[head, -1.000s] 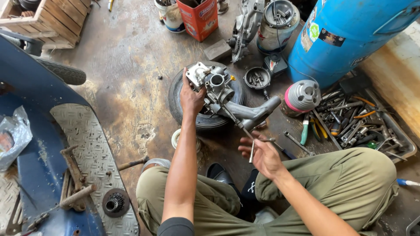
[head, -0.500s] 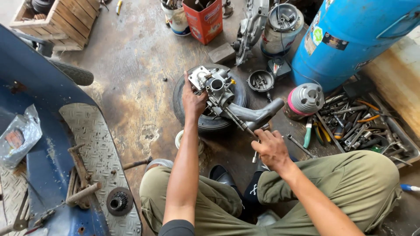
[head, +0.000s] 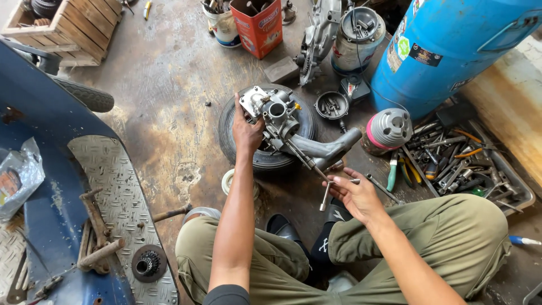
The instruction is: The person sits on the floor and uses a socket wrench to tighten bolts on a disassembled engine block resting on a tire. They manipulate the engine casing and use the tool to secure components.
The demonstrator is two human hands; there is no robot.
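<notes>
A grey metal engine part point(head: 278, 116) with a long curved arm point(head: 327, 148) lies on a small black tyre point(head: 265, 155) on the floor in front of me. My left hand point(head: 247, 131) grips the engine part at its left side. My right hand point(head: 353, 195) holds a T-shaped metal wrench point(head: 326, 195) just below the end of the arm. I sit cross-legged in olive trousers.
A tray of hand tools point(head: 460, 161) lies at the right, beside a finned cylinder point(head: 387, 130) and a blue drum point(head: 446, 48). A red can point(head: 258, 25), a small bowl of parts point(head: 331, 105) and a wooden crate point(head: 68, 22) stand further back. A blue scooter body point(head: 62, 197) fills the left.
My right hand has turned the T-shaped wrench and shifted slightly right near the arm's end. My left hand stays on the engine part.
</notes>
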